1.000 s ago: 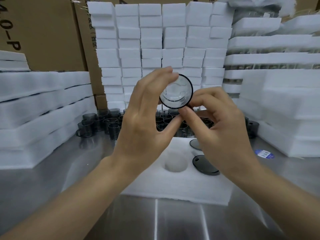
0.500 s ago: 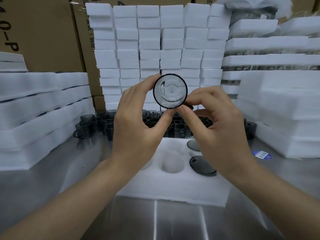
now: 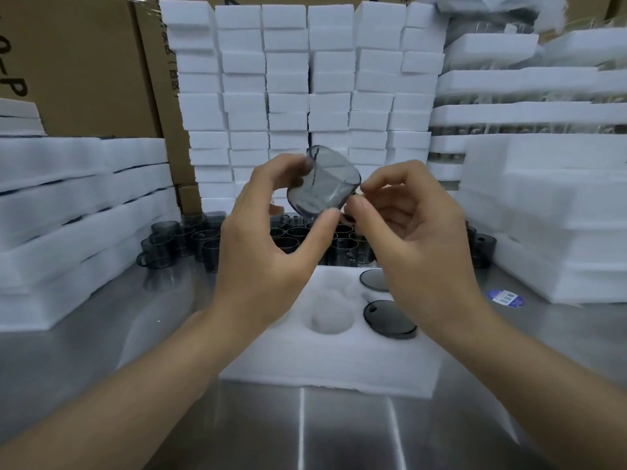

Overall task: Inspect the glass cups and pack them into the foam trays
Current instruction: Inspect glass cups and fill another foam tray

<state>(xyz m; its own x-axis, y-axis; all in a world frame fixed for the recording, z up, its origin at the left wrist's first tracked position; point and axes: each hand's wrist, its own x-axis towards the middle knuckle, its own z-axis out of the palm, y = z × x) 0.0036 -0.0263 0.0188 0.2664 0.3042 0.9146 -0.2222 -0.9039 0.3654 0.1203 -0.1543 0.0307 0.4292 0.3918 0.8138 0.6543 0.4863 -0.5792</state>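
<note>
Head view, the only one given, looks down over a steel table (image 3: 101, 385) at two bare forearms raised in front of the camera. Between the hands a smoky grey glass cup (image 3: 324, 183) is held up in the air, tilted on its side, well above the table and in front of a wall of stacked white foam blocks (image 3: 305, 79). The left hand (image 3: 268, 252) grips it, thumb curled under the lower edge and fingers curled over the far upper side. The right hand (image 3: 420, 239) is at the cup's right side, its thumb and forefinger bent together in a pinch at the cup's edge; whether they clasp a handle there cannot be told, since the spot is blurred.

Below the hands a white foam tray (image 3: 339, 364) lies flat on the table. One round pocket (image 3: 330, 322) in it shows open, and two dark round cup bases (image 3: 390, 320) sit in pockets just to its right. Behind the tray a cluster of loose grey cups (image 3: 190, 240) stands on the table. Piles of foam trays (image 3: 68, 205) flank both sides, with cardboard boxes (image 3: 84, 62) behind on the left. A small blue sticker (image 3: 505, 297) lies on the table at right.
</note>
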